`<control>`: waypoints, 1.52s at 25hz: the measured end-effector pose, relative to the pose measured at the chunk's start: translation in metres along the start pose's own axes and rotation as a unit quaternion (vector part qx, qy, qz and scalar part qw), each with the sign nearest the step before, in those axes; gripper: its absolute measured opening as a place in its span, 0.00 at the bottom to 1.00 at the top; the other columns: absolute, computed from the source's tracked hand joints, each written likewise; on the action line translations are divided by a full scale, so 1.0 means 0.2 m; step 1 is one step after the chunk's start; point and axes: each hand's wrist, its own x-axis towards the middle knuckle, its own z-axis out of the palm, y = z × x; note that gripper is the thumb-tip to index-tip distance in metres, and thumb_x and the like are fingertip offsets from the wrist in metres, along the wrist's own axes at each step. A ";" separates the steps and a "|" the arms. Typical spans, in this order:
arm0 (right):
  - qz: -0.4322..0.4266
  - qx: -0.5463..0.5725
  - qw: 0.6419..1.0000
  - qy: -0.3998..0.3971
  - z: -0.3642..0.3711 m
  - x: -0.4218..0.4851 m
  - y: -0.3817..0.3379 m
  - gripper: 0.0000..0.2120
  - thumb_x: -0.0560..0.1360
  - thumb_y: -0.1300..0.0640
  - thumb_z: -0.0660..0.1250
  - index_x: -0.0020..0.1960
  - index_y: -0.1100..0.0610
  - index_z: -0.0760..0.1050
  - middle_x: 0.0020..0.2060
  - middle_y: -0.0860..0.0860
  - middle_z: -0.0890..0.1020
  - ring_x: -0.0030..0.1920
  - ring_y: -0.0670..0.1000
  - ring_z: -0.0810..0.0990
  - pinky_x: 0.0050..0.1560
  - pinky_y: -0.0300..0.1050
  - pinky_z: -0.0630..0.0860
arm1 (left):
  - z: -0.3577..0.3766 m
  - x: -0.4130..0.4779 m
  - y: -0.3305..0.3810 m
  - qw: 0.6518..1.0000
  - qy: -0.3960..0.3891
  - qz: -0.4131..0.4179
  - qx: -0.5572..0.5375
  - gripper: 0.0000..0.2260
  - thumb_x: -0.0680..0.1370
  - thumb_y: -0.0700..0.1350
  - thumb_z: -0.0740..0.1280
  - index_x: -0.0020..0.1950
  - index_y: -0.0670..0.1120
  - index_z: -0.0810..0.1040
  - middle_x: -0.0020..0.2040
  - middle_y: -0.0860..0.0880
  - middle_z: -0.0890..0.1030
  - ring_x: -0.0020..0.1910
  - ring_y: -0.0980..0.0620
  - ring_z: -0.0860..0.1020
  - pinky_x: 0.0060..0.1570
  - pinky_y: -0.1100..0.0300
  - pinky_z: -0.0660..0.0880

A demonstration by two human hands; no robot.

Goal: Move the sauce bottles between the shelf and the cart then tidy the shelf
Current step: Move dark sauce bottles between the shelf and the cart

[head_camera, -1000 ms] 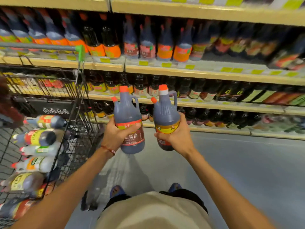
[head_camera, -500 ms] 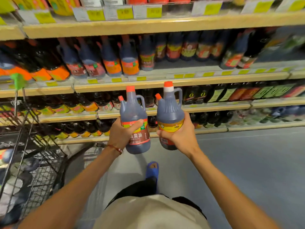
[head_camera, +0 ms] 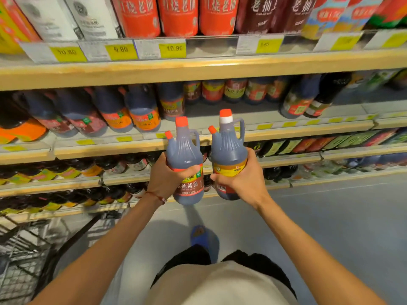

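My left hand [head_camera: 165,178] grips a dark sauce bottle with a brown label [head_camera: 184,160], orange caps and a side handle. My right hand [head_camera: 243,182] grips a second sauce bottle with a yellow label [head_camera: 228,151], whose cap has a white collar. Both bottles are upright, side by side, held in front of the middle shelf [head_camera: 275,132]. That shelf has a bare stretch [head_camera: 242,113] just behind the bottles, between rows of similar dark bottles. The wire cart [head_camera: 28,256] shows only at the lower left.
Above, a wooden shelf edge [head_camera: 198,67] carries yellow price tags and red-labelled bottles [head_camera: 178,15]. Lower shelves [head_camera: 88,179] hold several dark bottles. Grey floor lies to the right; a blue-shoed foot [head_camera: 201,236] stands below my hands.
The view has swung up and away from the cart toward the shelves. Both hands, still holding the two bottles, have risen level with the middle shelf.
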 end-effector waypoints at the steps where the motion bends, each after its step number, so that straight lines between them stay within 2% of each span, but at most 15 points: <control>1: -0.002 -0.006 1.000 0.000 -0.01 0.04 0.00 0.42 0.57 0.55 0.88 0.62 0.49 0.68 0.54 0.42 0.81 0.52 0.40 0.83 0.51 0.39 0.80 | 0.02 0.04 0.01 1.000 0.011 -0.006 0.021 0.31 0.59 0.62 0.78 0.59 0.52 0.78 0.53 0.54 0.85 0.50 0.55 0.83 0.52 0.52 0.81; 4: -0.011 -0.025 1.000 0.009 -0.06 0.11 0.02 0.41 0.56 0.50 0.88 0.61 0.48 0.68 0.53 0.41 0.81 0.52 0.43 0.83 0.53 0.47 0.82 | 0.07 0.08 0.03 0.991 0.058 -0.015 0.118 0.36 0.56 0.69 0.76 0.58 0.52 0.78 0.51 0.54 0.84 0.48 0.55 0.83 0.50 0.51 0.81; 8: -0.021 -0.053 0.998 -0.005 -0.13 0.20 0.06 0.43 0.54 0.45 0.87 0.62 0.48 0.69 0.53 0.41 0.80 0.53 0.47 0.82 0.53 0.50 0.82 | 0.15 0.08 0.09 0.985 0.089 -0.036 0.141 0.37 0.55 0.67 0.76 0.58 0.50 0.77 0.50 0.54 0.83 0.47 0.53 0.82 0.48 0.51 0.80; 11: -0.030 -0.049 0.998 -0.023 -0.18 0.26 0.09 0.43 0.55 0.48 0.88 0.62 0.51 0.69 0.54 0.44 0.81 0.53 0.48 0.82 0.52 0.46 0.82 | 0.21 0.07 0.12 0.982 0.113 -0.036 0.146 0.38 0.54 0.65 0.77 0.59 0.49 0.76 0.49 0.54 0.82 0.47 0.52 0.81 0.48 0.53 0.80; 14: -0.038 -0.023 0.999 -0.027 -0.22 0.31 0.11 0.42 0.56 0.52 0.89 0.62 0.51 0.69 0.53 0.43 0.80 0.51 0.42 0.82 0.46 0.34 0.79 | 0.27 0.08 0.15 0.980 0.138 -0.023 0.141 0.35 0.59 0.56 0.82 0.62 0.47 0.76 0.51 0.53 0.81 0.49 0.51 0.80 0.52 0.51 0.81; 17: -0.062 -0.016 0.998 -0.020 -0.22 0.37 0.10 0.42 0.56 0.53 0.89 0.63 0.52 0.69 0.52 0.42 0.80 0.49 0.37 0.80 0.43 0.29 0.77 | 0.29 0.11 0.17 0.976 0.157 0.043 0.145 0.35 0.60 0.53 0.83 0.62 0.47 0.74 0.50 0.56 0.80 0.47 0.56 0.79 0.47 0.62 0.78; 20: -0.094 -0.005 0.995 -0.008 -0.20 0.44 0.06 0.41 0.57 0.52 0.88 0.62 0.53 0.69 0.53 0.47 0.81 0.50 0.43 0.82 0.46 0.39 0.80 | 0.29 0.19 0.22 0.969 0.165 0.110 0.148 0.35 0.59 0.53 0.83 0.62 0.48 0.73 0.50 0.55 0.80 0.47 0.56 0.78 0.41 0.71 0.74; 22: -0.125 0.003 0.992 0.009 -0.17 0.50 0.03 0.41 0.58 0.52 0.88 0.63 0.53 0.68 0.55 0.49 0.82 0.52 0.47 0.83 0.48 0.43 0.82 | 0.27 0.27 0.26 0.960 0.181 0.152 0.147 0.36 0.59 0.52 0.83 0.63 0.49 0.73 0.52 0.55 0.79 0.48 0.58 0.77 0.41 0.71 0.75; 24: -0.151 0.028 0.988 0.028 -0.14 0.55 0.00 0.43 0.58 0.51 0.88 0.65 0.53 0.68 0.56 0.49 0.82 0.54 0.47 0.83 0.51 0.47 0.84 | 0.25 0.35 0.27 0.940 0.202 0.230 0.149 0.36 0.60 0.53 0.82 0.64 0.47 0.73 0.53 0.55 0.78 0.50 0.57 0.77 0.43 0.71 0.75; 27: -0.172 0.045 0.982 0.064 -0.08 0.61 0.01 0.44 0.57 0.46 0.87 0.65 0.53 0.67 0.56 0.49 0.82 0.55 0.49 0.84 0.51 0.53 0.84 | 0.24 0.43 0.23 0.922 0.213 0.295 0.129 0.35 0.62 0.54 0.82 0.64 0.48 0.72 0.54 0.61 0.76 0.53 0.59 0.77 0.48 0.62 0.78; 29: -0.186 0.050 0.977 0.089 -0.06 0.65 0.02 0.46 0.56 0.43 0.87 0.66 0.54 0.67 0.57 0.49 0.82 0.57 0.49 0.83 0.54 0.53 0.84 | 0.24 0.49 0.21 0.927 0.195 0.298 0.120 0.34 0.63 0.53 0.82 0.64 0.49 0.72 0.55 0.65 0.76 0.55 0.64 0.77 0.50 0.59 0.79; 33: -0.198 0.058 0.972 0.109 -0.02 0.74 0.05 0.46 0.57 0.45 0.87 0.66 0.54 0.67 0.57 0.48 0.81 0.58 0.47 0.82 0.56 0.53 0.83 | 0.26 0.62 0.16 0.934 0.189 0.281 0.114 0.31 0.63 0.55 0.81 0.61 0.49 0.73 0.54 0.55 0.80 0.54 0.58 0.79 0.47 0.58 0.79; 36: -0.194 0.062 0.971 0.124 -0.02 0.80 0.07 0.45 0.57 0.48 0.88 0.65 0.54 0.67 0.55 0.46 0.82 0.56 0.45 0.83 0.54 0.53 0.84 | 0.28 0.71 0.14 0.939 0.219 0.242 0.109 0.28 0.61 0.58 0.81 0.51 0.48 0.72 0.48 0.51 0.81 0.48 0.55 0.80 0.40 0.61 0.77; 38: -0.193 0.062 0.971 0.129 -0.01 0.83 0.08 0.44 0.57 0.49 0.88 0.65 0.55 0.67 0.54 0.45 0.82 0.55 0.44 0.83 0.54 0.52 0.84 | 0.29 0.77 0.12 0.942 0.222 0.227 0.109 0.27 0.60 0.59 0.81 0.48 0.50 0.72 0.45 0.50 0.80 0.47 0.53 0.80 0.39 0.61 0.77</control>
